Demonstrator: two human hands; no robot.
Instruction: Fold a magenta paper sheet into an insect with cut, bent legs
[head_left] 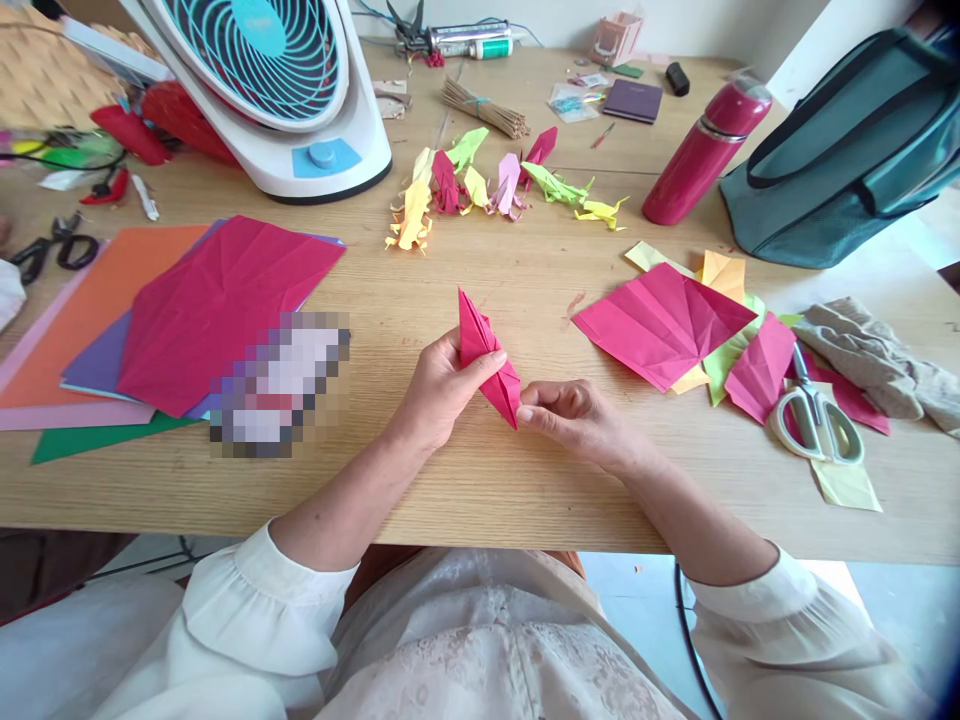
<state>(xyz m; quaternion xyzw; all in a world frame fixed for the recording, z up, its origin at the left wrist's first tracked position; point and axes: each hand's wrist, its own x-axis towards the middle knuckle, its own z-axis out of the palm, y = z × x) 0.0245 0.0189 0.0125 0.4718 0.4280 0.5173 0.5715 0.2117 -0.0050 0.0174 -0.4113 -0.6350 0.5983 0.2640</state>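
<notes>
A folded piece of pink-red origami paper (487, 352), narrow and pointed at both ends, is held just above the table in front of me. My left hand (442, 385) grips its middle, thumb laid across the front and the other fingers behind it. At the lower tip, my right hand (574, 420) pinches the paper between thumb and forefinger, the remaining fingers curled. Beyond the hands lies a group of small folded paper figures (507, 185) in orange, yellow, green, pink and red. To the right is a creased pink-red sheet (664, 325).
Stacked coloured paper (225, 300) and a blurred-out phone-like object (281, 385) lie left. A fan (322, 160) stands at the back left. At right are scissors (814, 420), a grey cloth (870, 350), a red flask (705, 150) and a teal bag (810, 190).
</notes>
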